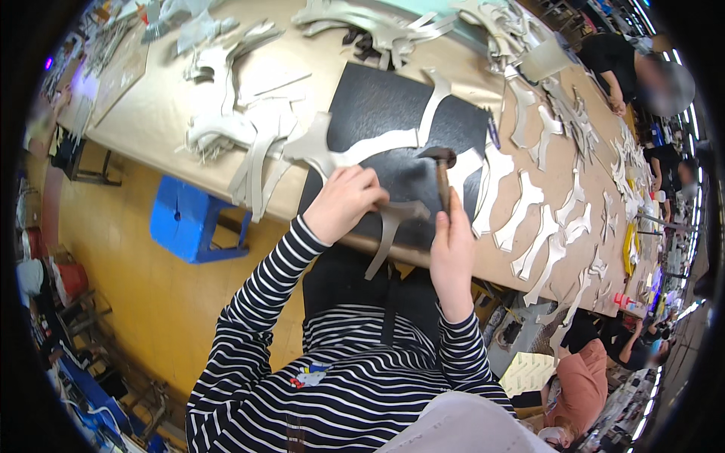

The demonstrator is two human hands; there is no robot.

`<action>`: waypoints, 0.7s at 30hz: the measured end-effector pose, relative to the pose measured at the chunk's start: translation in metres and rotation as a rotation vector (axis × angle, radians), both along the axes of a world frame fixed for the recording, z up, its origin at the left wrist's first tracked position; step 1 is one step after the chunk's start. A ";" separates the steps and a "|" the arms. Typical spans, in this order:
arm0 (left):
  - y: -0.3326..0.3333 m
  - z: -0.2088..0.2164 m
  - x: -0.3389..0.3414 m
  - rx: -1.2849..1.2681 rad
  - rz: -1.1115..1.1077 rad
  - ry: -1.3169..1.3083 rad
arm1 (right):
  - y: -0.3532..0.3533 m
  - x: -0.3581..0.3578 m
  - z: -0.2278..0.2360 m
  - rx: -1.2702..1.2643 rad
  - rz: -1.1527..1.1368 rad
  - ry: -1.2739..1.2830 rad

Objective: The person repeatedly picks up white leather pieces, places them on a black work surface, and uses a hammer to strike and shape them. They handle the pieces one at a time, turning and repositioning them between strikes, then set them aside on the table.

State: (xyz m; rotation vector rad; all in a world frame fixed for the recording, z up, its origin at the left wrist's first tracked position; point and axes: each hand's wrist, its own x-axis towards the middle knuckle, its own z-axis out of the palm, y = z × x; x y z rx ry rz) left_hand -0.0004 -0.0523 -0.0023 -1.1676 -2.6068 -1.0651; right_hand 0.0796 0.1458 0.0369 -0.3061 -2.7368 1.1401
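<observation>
My right hand is closed round the wooden handle of a hammer, its dark head raised over the black mat. At the mat's near edge my left hand pinches a pale, branching leather-like piece, one strip of which hangs past the table edge. Beyond my hands, a long curved pale piece lies across the mat, and another curved strip reaches to its far edge. Just right of the hammer, a pale piece rests on the mat's edge.
Piles of similar pale pieces cover the brown-topped table at left and far side; several lie in rows at right. A purple pen-like tool is by the mat. A blue stool stands left. Other people are at right.
</observation>
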 end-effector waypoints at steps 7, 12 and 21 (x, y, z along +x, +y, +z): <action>-0.035 0.074 -0.004 0.245 0.228 0.157 | 0.000 -0.006 -0.014 0.043 0.140 -0.111; -0.039 0.116 -0.036 0.888 0.461 -0.271 | -0.009 0.008 -0.007 0.106 0.226 0.059; 0.008 0.070 -0.245 1.225 0.622 -0.919 | 0.002 0.045 0.026 -0.052 0.306 -0.038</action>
